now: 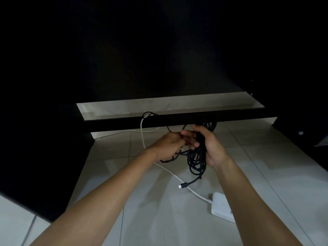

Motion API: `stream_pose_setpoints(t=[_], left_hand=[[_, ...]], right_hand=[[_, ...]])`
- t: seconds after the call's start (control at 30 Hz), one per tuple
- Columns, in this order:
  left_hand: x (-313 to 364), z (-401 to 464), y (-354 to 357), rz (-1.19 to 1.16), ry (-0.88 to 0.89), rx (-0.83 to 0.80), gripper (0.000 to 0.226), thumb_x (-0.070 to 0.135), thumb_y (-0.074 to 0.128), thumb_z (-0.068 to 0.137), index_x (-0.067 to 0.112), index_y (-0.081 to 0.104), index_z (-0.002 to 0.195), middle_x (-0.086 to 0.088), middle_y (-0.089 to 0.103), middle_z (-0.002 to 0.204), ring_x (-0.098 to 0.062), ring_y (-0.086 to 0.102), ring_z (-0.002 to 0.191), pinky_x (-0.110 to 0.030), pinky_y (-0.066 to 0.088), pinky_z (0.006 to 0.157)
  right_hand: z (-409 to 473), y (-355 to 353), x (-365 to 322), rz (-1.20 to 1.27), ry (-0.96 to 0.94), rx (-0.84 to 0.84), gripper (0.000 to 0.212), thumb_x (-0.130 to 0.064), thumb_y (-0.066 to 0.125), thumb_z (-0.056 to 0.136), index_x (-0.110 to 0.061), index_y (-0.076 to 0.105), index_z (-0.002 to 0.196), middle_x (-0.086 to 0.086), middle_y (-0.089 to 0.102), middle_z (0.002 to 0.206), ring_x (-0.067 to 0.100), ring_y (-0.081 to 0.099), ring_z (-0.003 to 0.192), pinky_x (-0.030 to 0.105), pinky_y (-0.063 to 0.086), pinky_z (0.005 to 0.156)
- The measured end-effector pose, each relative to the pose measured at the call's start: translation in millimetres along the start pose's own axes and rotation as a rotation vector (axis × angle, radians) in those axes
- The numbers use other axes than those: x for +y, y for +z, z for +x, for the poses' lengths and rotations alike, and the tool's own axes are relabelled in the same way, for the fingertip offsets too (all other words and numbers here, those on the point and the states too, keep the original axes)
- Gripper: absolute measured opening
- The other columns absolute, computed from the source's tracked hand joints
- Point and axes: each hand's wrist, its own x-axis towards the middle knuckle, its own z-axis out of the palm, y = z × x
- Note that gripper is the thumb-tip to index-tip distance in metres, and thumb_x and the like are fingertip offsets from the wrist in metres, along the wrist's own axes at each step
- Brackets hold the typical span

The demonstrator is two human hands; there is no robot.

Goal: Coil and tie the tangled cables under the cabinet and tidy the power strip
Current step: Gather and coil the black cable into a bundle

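Observation:
My right hand (206, 144) grips a bundle of black cable (197, 162) whose loops hang below the fist. The cable's free end with a small plug (183, 185) dangles just above the floor. My left hand (168, 145) pinches strands of the same black cable next to the right hand's fingers. A white power strip (221, 206) lies on the tiles under my right forearm. Its white cord (170, 172) runs up and left, passing beneath my left wrist and into the gap under the dark cabinet (177, 119).
The cabinet's black lower rail crosses the view just beyond my hands. A dark panel (44, 157) stands at the left and another dark edge (301, 135) at the right. Pale floor tiles (159, 219) spread below my arms.

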Motion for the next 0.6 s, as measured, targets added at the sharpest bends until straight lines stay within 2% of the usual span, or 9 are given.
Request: stream_pose_setpoints(t=[0.07, 0.1, 0.13, 0.2, 0.3, 0.37, 0.43, 0.5, 0.6], left_hand=[[-1.0, -0.6, 1.5, -0.015, -0.011, 0.016, 0.022, 0.016, 0.047, 0.097, 0.021, 0.068, 0.097, 0.002, 0.072, 0.099, -0.007, 0.066, 0.097, -0.013, 0.047, 0.088], [-2.1, 0.0, 0.2, 0.017, -0.015, 0.056, 0.020, 0.019, 0.047, 0.099, 0.017, 0.067, 0.099, 0.001, 0.071, 0.096, -0.004, 0.066, 0.090, -0.006, 0.047, 0.078], [-3.5, 1.0, -0.9, 0.023, -0.018, 0.103, 0.019, 0.022, 0.048, 0.100, 0.013, 0.065, 0.100, -0.001, 0.069, 0.091, -0.003, 0.067, 0.082, -0.006, 0.047, 0.070], [-3.9, 1.4, -3.3, -0.125, -0.031, 0.177, 0.015, 0.021, 0.049, 0.101, 0.009, 0.059, 0.099, -0.003, 0.062, 0.079, -0.006, 0.066, 0.062, -0.014, 0.051, 0.062], [4.0, 2.3, -6.9, -0.382, -0.048, 0.293, 0.016, 0.019, 0.044, 0.103, 0.010, 0.058, 0.103, -0.003, 0.047, 0.067, -0.008, 0.054, 0.044, -0.027, 0.057, 0.054], [13.3, 3.8, -6.9, -0.533, -0.073, 0.304, 0.022, 0.021, 0.041, 0.104, 0.013, 0.061, 0.110, 0.000, 0.042, 0.065, -0.006, 0.048, 0.044, -0.025, 0.055, 0.051], [20.4, 5.4, -6.9, -0.663, -0.107, 0.288, 0.025, 0.024, 0.040, 0.104, 0.016, 0.063, 0.110, 0.002, 0.042, 0.065, -0.006, 0.047, 0.046, -0.024, 0.053, 0.051], [22.9, 6.3, -7.5, -0.699, -0.140, 0.289, 0.026, 0.028, 0.040, 0.104, 0.020, 0.064, 0.105, 0.002, 0.042, 0.065, -0.007, 0.047, 0.048, -0.025, 0.054, 0.054], [20.2, 6.8, -11.1, -0.666, -0.152, 0.337, 0.027, 0.030, 0.041, 0.103, 0.021, 0.066, 0.101, 0.002, 0.042, 0.067, -0.008, 0.045, 0.051, -0.023, 0.052, 0.052]], right_hand=[[1.6, -2.5, -0.9, 0.040, -0.045, 0.033, 0.020, -0.021, 0.056, 0.095, -0.005, 0.065, 0.088, 0.012, 0.071, 0.080, 0.008, 0.046, 0.044, 0.023, 0.042, 0.050], [3.5, -4.8, -0.6, 0.059, -0.078, 0.060, 0.015, -0.019, 0.056, 0.095, -0.007, 0.063, 0.089, 0.012, 0.074, 0.088, 0.008, 0.044, 0.043, 0.022, 0.041, 0.047], [5.6, -8.6, 0.3, 0.067, -0.109, 0.099, 0.012, -0.019, 0.057, 0.096, -0.010, 0.062, 0.088, 0.011, 0.075, 0.093, 0.008, 0.043, 0.043, 0.021, 0.041, 0.045], [9.0, -16.0, 2.3, 0.010, -0.177, 0.211, 0.009, -0.019, 0.061, 0.094, -0.013, 0.064, 0.089, 0.006, 0.075, 0.089, 0.008, 0.045, 0.043, 0.022, 0.041, 0.043], [9.2, -24.3, 9.3, -0.315, -0.232, 0.333, 0.011, -0.021, 0.067, 0.090, -0.015, 0.068, 0.082, 0.005, 0.069, 0.074, 0.012, 0.049, 0.045, 0.026, 0.041, 0.045], [7.0, -22.6, 18.8, -0.442, -0.193, 0.277, 0.016, -0.026, 0.068, 0.090, -0.013, 0.070, 0.082, 0.012, 0.061, 0.070, 0.013, 0.050, 0.048, 0.025, 0.042, 0.046], [3.9, -14.5, 27.7, -0.453, -0.160, 0.163, 0.021, -0.032, 0.068, 0.091, -0.011, 0.072, 0.089, 0.011, 0.060, 0.071, 0.014, 0.053, 0.055, 0.027, 0.044, 0.051], [1.1, -4.9, 31.9, -0.399, -0.165, 0.045, 0.015, -0.029, 0.067, 0.093, -0.016, 0.075, 0.092, 0.005, 0.069, 0.080, 0.014, 0.055, 0.066, 0.028, 0.046, 0.061], [-1.8, 5.0, 28.5, -0.332, -0.173, -0.076, 0.012, -0.022, 0.064, 0.095, -0.019, 0.075, 0.091, -0.001, 0.073, 0.088, 0.012, 0.058, 0.072, 0.026, 0.047, 0.066]])
